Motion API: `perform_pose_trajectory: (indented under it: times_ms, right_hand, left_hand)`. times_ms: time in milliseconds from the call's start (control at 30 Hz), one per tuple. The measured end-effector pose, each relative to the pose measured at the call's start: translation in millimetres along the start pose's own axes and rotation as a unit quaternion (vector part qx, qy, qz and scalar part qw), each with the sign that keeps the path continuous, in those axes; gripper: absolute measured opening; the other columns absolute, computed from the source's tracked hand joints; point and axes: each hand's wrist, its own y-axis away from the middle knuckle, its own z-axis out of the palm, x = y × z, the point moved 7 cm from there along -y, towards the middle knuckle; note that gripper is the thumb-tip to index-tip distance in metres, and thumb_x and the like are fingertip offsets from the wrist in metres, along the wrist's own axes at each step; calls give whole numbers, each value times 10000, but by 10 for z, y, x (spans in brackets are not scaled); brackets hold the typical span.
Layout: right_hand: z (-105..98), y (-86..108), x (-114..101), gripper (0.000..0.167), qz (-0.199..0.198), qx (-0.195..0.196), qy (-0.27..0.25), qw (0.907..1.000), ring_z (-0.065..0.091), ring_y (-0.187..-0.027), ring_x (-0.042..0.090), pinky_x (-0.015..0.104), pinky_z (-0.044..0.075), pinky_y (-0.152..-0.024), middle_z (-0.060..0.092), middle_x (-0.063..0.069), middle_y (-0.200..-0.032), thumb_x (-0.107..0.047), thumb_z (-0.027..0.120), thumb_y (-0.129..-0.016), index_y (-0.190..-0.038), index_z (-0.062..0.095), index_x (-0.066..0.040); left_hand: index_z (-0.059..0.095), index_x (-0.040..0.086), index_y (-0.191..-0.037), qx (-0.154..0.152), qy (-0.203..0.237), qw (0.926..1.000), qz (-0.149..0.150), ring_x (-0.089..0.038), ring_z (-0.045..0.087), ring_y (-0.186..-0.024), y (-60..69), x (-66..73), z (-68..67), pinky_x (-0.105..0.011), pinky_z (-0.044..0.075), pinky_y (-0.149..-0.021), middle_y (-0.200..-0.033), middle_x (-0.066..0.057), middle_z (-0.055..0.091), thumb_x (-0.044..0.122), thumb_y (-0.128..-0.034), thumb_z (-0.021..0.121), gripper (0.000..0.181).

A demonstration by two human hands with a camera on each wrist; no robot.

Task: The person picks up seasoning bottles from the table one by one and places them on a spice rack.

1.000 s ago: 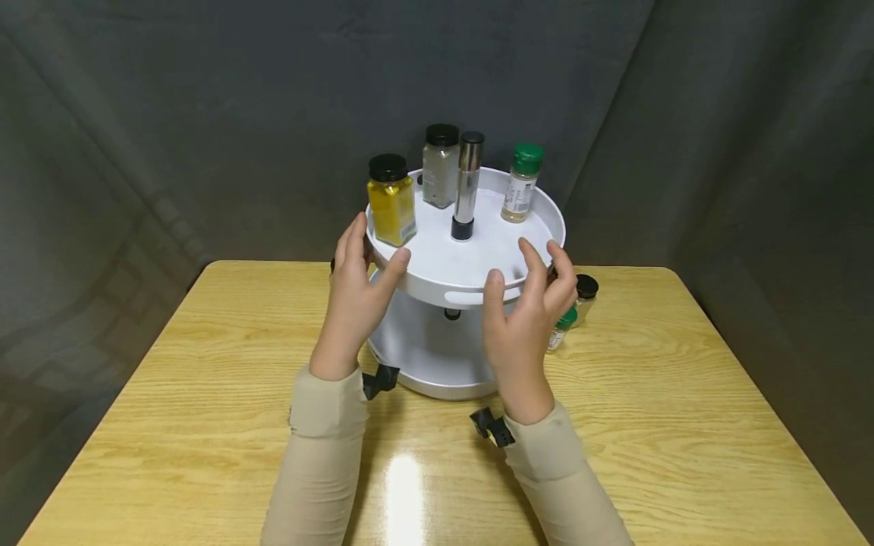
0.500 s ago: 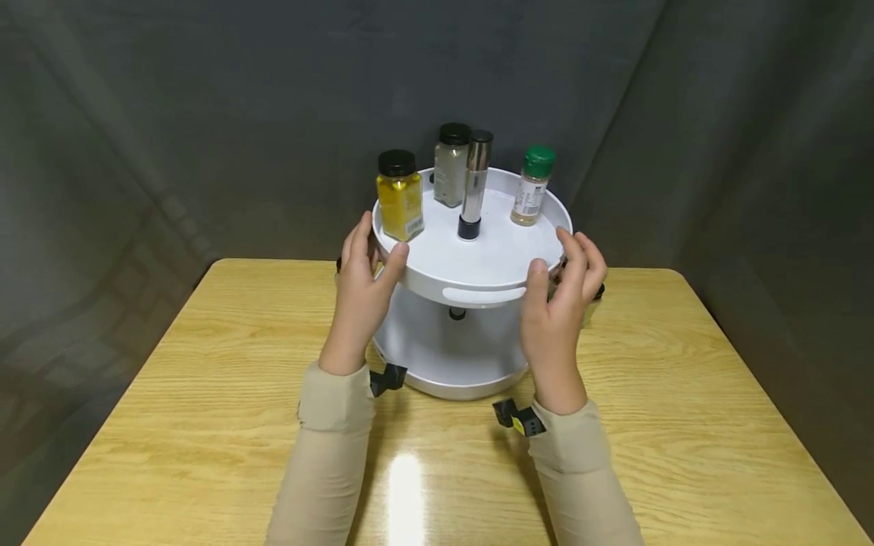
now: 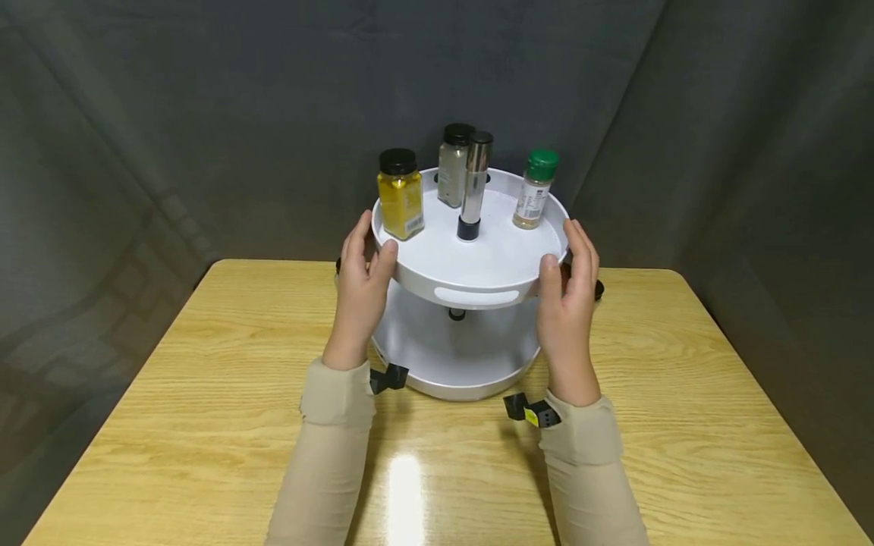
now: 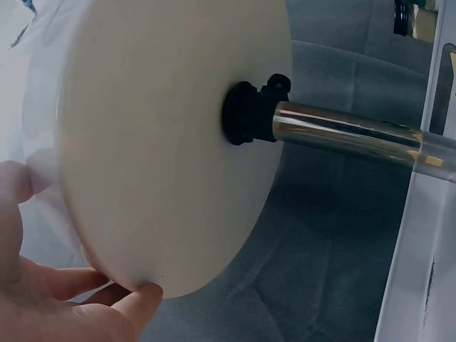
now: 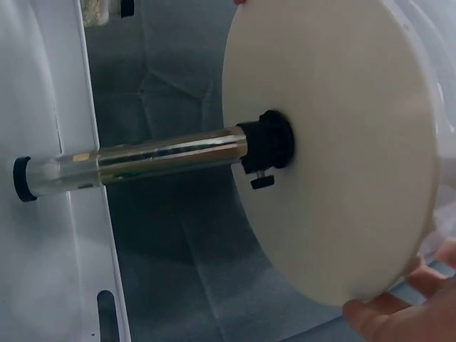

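Note:
A white two-tier round stand carries an upper tray (image 3: 478, 262) above a lower tray (image 3: 457, 364), joined by a metal pole (image 4: 335, 128). My left hand (image 3: 360, 299) holds the upper tray's left rim, thumb toward the front, fingers along the side. On the right rim, my right hand (image 3: 567, 318) holds it likewise. Fingertips touch the tray's edge from below in both wrist views. On the upper tray stand a black-capped jar of yellow spice (image 3: 400, 203), a black-capped jar of greyish contents (image 3: 452, 171) behind the pole, and a green-capped spice bottle (image 3: 534, 193).
The stand sits on a light wooden table (image 3: 205, 425). A black-capped jar (image 3: 598, 290) shows partly behind my right hand. Another dark cap peeks out left of the stand. A grey curtain (image 3: 273, 136) hangs behind.
My right hand has moved right onto the rim, while my left stayed at its side. The upper tray has turned slightly: its front handle slot shifted left, the green-capped bottle nearer to me.

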Motion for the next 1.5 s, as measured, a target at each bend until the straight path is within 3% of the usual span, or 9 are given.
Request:
perform_pose_trajectory:
  times_ms: [267, 533, 600, 933, 1167, 1333, 1500]
  right_hand:
    - [24, -25, 28, 587, -213, -122, -20, 9997, 243, -1506, 226, 354, 227, -1238, 264, 132, -1630, -286, 446, -1026, -1536, 381, -3]
    - [37, -8, 36, 824, -54, -128, -250, 9996, 197, -1521, 236, 381, 201, -1245, 211, 115, -1651, -602, 508, -989, -1550, 366, -15]
    - [37, -7, 47, 830, -10, -132, -341, 9993, 192, -1523, 236, 387, 191, -1249, 202, 109, -1656, -603, 520, -983, -1553, 364, -20]
    - [38, 3, 104, 654, 86, -88, -793, 9968, 172, -1528, 232, 404, 151, -1259, 179, 119, -1660, -291, 525, -982, -1546, 362, -3]
    - [42, 2, 88, 660, 2, -49, -671, 9977, 185, -1522, 246, 400, 174, -1255, 193, 127, -1649, -293, 515, -979, -1540, 358, 16]
    - [44, 0, 80, 644, 44, -89, -425, 9990, 195, -1521, 251, 399, 189, -1250, 203, 123, -1648, -259, 508, -978, -1542, 359, 14]
    - [47, 2, 53, 664, 77, -44, -199, 9998, 201, -1519, 249, 400, 204, -1239, 215, 126, -1648, -306, 519, -975, -1538, 371, 12]
  left_hand:
    - [255, 42, -1597, 26, 3, 10000, 82, -250, 319, -1484, 4, 30, -26, -370, 313, -1205, -1617, -162, 262, 325, -1025, 519, 691]
    - [254, 47, -1599, 51, 269, 9996, 76, -222, 327, -1481, -5, 2, -23, -363, 325, -1200, -1622, -140, 280, 310, -1033, 497, 670]
    - [252, 41, -1597, 61, 365, 9993, 107, -215, 321, -1485, -11, -6, -20, -339, 320, -1200, -1627, -135, 278, 295, -1038, 494, 660]
    - [302, 22, -1577, 99, 380, 9991, 186, -226, 345, -1474, -23, -21, -28, -312, 319, -1198, -1611, -144, 314, 253, -1034, 517, 628]
    - [361, 13, -1539, 135, 479, 9979, 409, -219, 443, -1414, -47, 32, -152, -299, 371, -1166, -1539, -137, 438, 207, -1048, 524, 552]
    - [393, -8, -1505, 242, 634, 9963, 537, -296, 506, -1359, -71, -8, -268, -310, 408, -1141, -1474, -163, 494, 161, -1048, 516, 502]
    - [440, -6, -1474, 397, 340, 9975, 466, -295, 536, -1324, -97, -89, -376, -317, 420, -1130, -1444, -164, 521, 147, -1045, 530, 464]
